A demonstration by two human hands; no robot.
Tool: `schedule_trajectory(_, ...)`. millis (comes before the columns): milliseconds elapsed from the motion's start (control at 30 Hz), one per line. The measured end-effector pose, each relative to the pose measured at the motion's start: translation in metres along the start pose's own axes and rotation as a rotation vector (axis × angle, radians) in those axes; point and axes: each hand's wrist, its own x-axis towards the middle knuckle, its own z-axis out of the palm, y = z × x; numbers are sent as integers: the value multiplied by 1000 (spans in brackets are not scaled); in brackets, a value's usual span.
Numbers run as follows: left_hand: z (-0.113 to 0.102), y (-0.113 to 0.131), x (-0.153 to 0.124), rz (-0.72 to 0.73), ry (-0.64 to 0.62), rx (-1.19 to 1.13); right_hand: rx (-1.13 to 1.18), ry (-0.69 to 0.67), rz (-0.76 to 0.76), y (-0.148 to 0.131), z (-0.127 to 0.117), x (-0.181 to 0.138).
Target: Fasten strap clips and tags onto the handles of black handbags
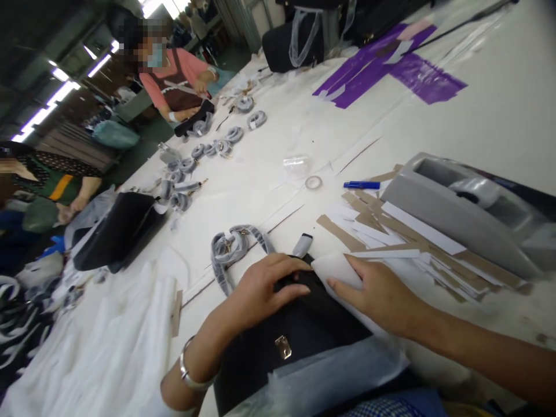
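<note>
A black handbag (pixel 299 318) with a gold-coloured clasp (pixel 283 347) lies in front of me. My left hand (pixel 264 286) grips its top part, thumb and fingers curved over the black material. In my right hand (pixel 377 292) is a white foam sheet (pixel 336 271), pinched between thumb and fingers at the bag's right edge. Translucent wrapping (pixel 334 370) covers the bag's near side. A strap wrapped in grey plastic (pixel 223 255) loops out on the table beyond my left hand. The ends of some fingers are hidden.
Cardboard strips (pixel 391 231), a blue cutter (pixel 361 185) and a grey tape dispenser (pixel 460 214) sit at right. A tape roll (pixel 313 183) lies mid-table. Wrapped straps (pixel 186 165), another black bag (pixel 124 229) and white sheets (pixel 130 330) are left. Two people work across the table.
</note>
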Motion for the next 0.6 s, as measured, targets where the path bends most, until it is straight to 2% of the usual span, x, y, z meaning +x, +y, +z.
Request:
schedule_trajectory(100, -5, 0, 18, 67, -137, 51, 51, 29, 75, 5, 2, -4)
schedule_trajectory(233, -8, -2, 41, 129, -297, 89, 50, 72, 92, 3, 0, -12)
schedule_trajectory(367, -10, -4, 48, 177, -488, 203, 3, 64, 86, -1, -2, -15)
schedule_trajectory(500, -11, -3, 36, 236, -482, 247, -57, 100, 67, 2, -2, -13)
schedule_trajectory(600, -13, 1, 26, 295, -437, 306, -130, 71, 33, -1, 0, -11)
